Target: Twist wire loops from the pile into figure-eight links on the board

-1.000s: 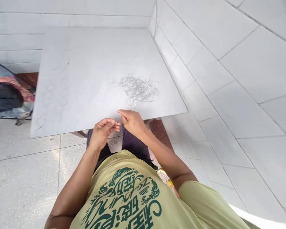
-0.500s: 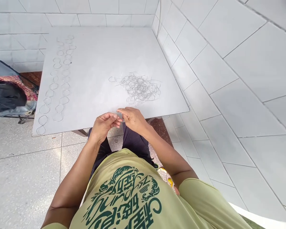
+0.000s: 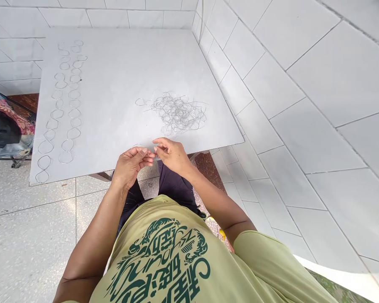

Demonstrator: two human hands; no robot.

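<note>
Near the front edge of the white table (image 3: 113, 92), my left hand (image 3: 134, 163) pinches a thin wire (image 3: 138, 145), part of whose loop shows above the fingers. My right hand (image 3: 172, 155) is close beside it, thumb and index finger near the wire; whether its fingertips grip the wire is too small to make out. Just beyond my hands lies a tangled heap of thin wire loops (image 3: 180, 111). Toward the table's left side, figure-eight wire pieces (image 3: 44, 168) lie in two long rows.
White tiled walls (image 3: 287, 105) border the table at the back and right. Left of the table stands a folding chair (image 3: 9, 122) with cloth on it. My legs (image 3: 173, 181) are under the front edge, over a speckled floor (image 3: 34, 235).
The view has shifted a little, so the table sits further left. My right hand's fingers have spread slightly, and my left hand keeps its pinch on the wire.
</note>
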